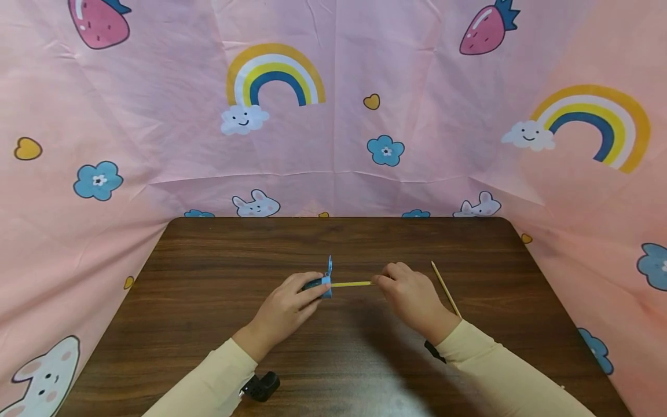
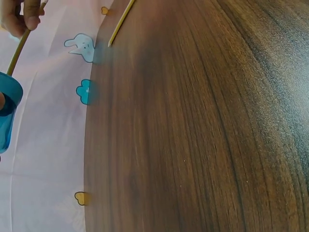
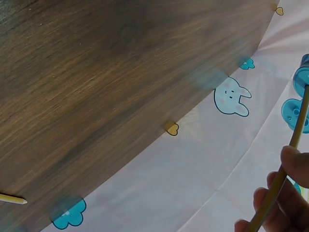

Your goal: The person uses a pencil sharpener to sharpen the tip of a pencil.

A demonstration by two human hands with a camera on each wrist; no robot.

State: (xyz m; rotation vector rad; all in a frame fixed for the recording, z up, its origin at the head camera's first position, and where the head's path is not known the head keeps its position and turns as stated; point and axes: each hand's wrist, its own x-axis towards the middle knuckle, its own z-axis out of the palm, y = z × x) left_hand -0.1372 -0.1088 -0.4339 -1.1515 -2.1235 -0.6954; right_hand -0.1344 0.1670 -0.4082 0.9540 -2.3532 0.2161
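Note:
My left hand grips a blue pencil sharpener with a raised flip lid, above the middle of the table. A yellow pencil runs level from the sharpener's open end to my right hand, which pinches its other end. In the right wrist view the tip of this pencil meets the round blue mouth, so the tip itself is hidden. The left wrist view has only the edge of the sharpener. A second pencil lies beside my right hand, partly covered by the forearm.
The dark wooden table is enclosed at the back and sides by a pink patterned cloth. A black wrist device sits at the left sleeve, and another shows under the right wrist.

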